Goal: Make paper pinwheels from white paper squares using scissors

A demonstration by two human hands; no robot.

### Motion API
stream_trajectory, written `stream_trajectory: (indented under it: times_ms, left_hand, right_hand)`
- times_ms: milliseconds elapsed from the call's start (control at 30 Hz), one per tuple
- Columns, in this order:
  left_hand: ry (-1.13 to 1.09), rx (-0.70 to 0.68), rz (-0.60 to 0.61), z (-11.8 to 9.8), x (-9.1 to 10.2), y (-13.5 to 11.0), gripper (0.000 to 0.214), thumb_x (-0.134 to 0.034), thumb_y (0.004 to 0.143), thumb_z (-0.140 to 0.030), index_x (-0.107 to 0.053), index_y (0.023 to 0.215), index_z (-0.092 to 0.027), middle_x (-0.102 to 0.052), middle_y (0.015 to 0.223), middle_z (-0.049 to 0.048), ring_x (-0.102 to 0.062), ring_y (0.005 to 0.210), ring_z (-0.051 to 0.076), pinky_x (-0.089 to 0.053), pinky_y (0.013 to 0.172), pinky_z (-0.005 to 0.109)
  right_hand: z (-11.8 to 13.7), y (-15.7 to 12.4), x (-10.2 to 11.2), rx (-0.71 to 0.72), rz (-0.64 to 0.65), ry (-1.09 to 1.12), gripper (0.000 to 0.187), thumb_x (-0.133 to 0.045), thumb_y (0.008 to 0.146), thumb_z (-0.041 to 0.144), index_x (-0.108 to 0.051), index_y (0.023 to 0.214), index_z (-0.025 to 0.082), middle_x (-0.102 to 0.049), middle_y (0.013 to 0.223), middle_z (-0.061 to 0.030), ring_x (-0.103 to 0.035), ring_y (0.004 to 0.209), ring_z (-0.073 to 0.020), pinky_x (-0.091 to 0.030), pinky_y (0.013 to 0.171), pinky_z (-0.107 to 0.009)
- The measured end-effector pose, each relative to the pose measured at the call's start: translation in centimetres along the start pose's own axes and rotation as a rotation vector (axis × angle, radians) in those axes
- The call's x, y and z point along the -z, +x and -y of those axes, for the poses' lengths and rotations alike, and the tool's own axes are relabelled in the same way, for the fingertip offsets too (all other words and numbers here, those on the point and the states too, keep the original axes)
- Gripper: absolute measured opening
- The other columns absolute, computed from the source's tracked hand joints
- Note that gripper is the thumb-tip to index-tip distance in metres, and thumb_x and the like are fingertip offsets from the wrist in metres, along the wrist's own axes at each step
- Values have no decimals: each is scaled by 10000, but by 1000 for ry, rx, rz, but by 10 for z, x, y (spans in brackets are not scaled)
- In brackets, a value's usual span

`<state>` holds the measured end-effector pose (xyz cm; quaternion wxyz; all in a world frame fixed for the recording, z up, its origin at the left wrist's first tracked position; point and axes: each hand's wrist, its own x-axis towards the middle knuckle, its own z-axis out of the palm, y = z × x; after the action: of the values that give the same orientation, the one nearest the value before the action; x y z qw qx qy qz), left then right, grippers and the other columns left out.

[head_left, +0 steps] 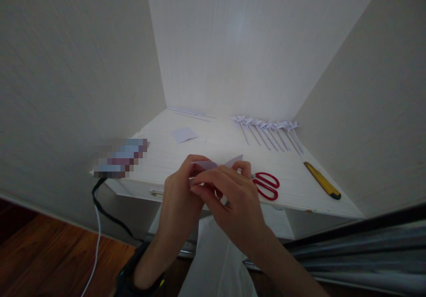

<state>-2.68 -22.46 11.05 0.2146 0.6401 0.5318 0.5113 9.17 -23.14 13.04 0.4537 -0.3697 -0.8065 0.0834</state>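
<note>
Low over the front edge of the white tabletop, my two hands meet around a small piece of pale paper [206,164]. My left hand [181,193] grips it from the left with curled fingers. Thumb and forefinger of my right hand [238,195] pinch at the near side of the paper, partly covering it. Two pointed paper corners stick up above the fingers; the middle is hidden. Just right of my right hand lie scissors with red handles [266,185], their blades mostly out of sight behind the hand.
Several paper pinwheels on thin sticks [262,124] lie in a row at the back right. A flat paper square [184,134] and thin sticks [193,113] lie at the back left. A yellow utility knife [320,179] lies right, a blurred flat device [124,157] left. Walls enclose three sides.
</note>
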Motion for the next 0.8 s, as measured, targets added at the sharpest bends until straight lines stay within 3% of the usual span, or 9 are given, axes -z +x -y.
stream_trajectory:
  times_ms: [200, 400, 467, 633, 800]
  left_hand:
    - [-91, 27, -84, 4, -2, 0, 233, -628, 675, -72, -612, 858, -216, -686, 821, -14, -648, 783, 162, -500, 710, 269]
    - [-328, 59, -121, 5, -9, -2, 216, -673, 678, -86, -617, 852, -201, -686, 807, -10, -659, 779, 159, -525, 726, 269]
    - [-398, 74, -124, 3, -12, -2, 214, -694, 673, -95, -613, 845, -195, -688, 782, -10, -661, 787, 162, -530, 726, 264]
    - [-488, 89, -135, 1, -15, -4, 222, -676, 678, -56, -606, 831, -202, -689, 793, -19, -660, 797, 138, -530, 728, 229]
    - [-490, 80, -115, 5, -18, -6, 225, -653, 692, -57, -599, 855, -203, -676, 818, -15, -656, 819, 139, -532, 756, 236]
  right_hand:
    - [-8, -6, 5, -275, -42, 321, 110, -640, 808, 119, -659, 766, 219, -720, 779, 51, -631, 749, -134, -400, 756, -313]
    - [-16, -9, 1, -465, -154, 371, 183, -653, 777, 106, -620, 896, 241, -678, 772, 42, -628, 771, -155, -451, 752, -321]
    - [-16, -7, -1, -497, -200, 375, 236, -673, 755, 97, -575, 911, 243, -654, 750, 52, -629, 750, -154, -455, 729, -315]
    - [-17, -5, -2, -476, -192, 248, 141, -671, 762, 107, -591, 774, 223, -660, 753, 30, -605, 748, -166, -431, 738, -335]
    - [-19, -6, -3, -479, -209, 237, 138, -667, 759, 111, -579, 770, 217, -647, 749, 27, -587, 746, -167, -415, 733, -336]
